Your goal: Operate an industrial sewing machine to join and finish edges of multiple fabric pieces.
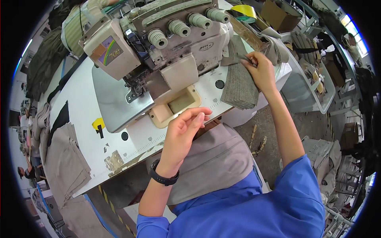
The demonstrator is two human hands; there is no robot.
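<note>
My right hand is closed in a pinch at the top of a stack of grey-brown knit fabric pieces, on the right part of the sewing table. Its fingertips grip the edge of a fabric piece there; how many layers they hold is hidden. My left hand, with a black watch on the wrist, hovers over the table's front edge, its fingers loosely bent and nothing visible in them. Just beyond it stands a beige overlock sewing machine with several tension dials. Grey cloth covers my lap.
Grey fabric pieces hang over the table's left side, near a yellow tag. A pale plastic bin of fabric stands right of the table. Behind the stack lie folded cloth, a yellow roll and a cardboard box.
</note>
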